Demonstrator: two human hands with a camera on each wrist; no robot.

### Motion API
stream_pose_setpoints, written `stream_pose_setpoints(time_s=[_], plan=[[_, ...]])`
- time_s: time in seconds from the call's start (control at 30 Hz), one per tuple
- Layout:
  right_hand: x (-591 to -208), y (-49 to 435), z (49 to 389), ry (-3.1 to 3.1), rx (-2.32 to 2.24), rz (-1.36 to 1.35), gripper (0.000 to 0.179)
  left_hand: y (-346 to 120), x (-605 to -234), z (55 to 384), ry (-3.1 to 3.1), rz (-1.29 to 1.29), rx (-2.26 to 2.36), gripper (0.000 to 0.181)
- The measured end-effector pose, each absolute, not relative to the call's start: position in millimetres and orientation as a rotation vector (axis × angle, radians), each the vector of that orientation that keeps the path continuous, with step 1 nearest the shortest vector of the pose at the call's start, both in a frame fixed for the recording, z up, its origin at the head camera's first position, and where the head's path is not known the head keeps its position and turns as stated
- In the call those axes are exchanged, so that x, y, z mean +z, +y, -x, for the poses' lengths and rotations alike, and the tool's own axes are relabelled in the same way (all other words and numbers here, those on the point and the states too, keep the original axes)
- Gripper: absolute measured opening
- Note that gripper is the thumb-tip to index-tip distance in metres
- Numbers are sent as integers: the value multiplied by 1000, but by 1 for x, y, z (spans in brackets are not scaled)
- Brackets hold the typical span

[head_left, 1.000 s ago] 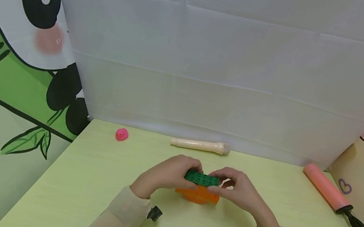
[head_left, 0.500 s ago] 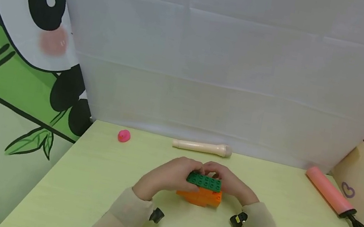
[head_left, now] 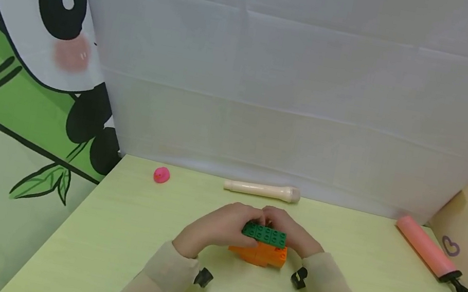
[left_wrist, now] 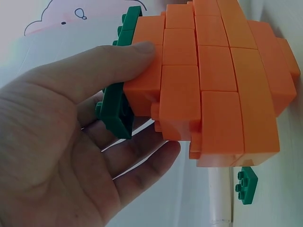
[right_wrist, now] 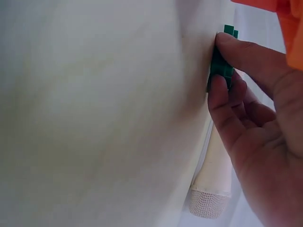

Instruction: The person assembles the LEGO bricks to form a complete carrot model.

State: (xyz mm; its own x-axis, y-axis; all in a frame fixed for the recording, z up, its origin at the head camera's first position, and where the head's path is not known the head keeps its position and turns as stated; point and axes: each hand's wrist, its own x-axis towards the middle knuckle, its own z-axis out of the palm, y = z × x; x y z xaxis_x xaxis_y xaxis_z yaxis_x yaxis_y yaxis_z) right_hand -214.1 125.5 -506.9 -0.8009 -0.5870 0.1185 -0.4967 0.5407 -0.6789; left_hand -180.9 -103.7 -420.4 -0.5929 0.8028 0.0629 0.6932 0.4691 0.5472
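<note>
My left hand [head_left: 222, 225] grips a chunky build of orange toy bricks [head_left: 261, 255] topped by a green studded plate [head_left: 264, 234]. In the left wrist view, the thumb presses the face of the orange bricks [left_wrist: 218, 75] beside the green plate [left_wrist: 117, 111], with the fingers behind. Behind the build in the head view is my right hand [head_left: 287, 227], its fingertips partly hidden. The right wrist view shows it pinching a small green brick [right_wrist: 221, 61] close over the tabletop. A small green studded brick [left_wrist: 246, 185] also appears beyond the orange build in the left wrist view.
A cream toy microphone [head_left: 261, 190] lies near the table's back edge, left of a salmon-coloured hand pump [head_left: 427, 248] with a black end. A pink rubber duck [head_left: 161, 175] sits at the back left. White cloth [head_left: 271, 95] hangs behind the table [head_left: 125, 231].
My right hand has left the right side of the orange build and reached in behind it, its forearm shifting left and forward. The left hand still holds the build in nearly the same place.
</note>
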Motion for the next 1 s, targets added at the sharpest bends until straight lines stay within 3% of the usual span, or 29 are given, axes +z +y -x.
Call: stream_pose_setpoints(time_s=[0.5,1.0], plan=[[-504,135,213,2781,-1021,667,25,-103,-423,183,2497,-1277,808,24],[-489,167,188,2737,-1428,553,40,-102,-426,186,2522,-1257,802,20]])
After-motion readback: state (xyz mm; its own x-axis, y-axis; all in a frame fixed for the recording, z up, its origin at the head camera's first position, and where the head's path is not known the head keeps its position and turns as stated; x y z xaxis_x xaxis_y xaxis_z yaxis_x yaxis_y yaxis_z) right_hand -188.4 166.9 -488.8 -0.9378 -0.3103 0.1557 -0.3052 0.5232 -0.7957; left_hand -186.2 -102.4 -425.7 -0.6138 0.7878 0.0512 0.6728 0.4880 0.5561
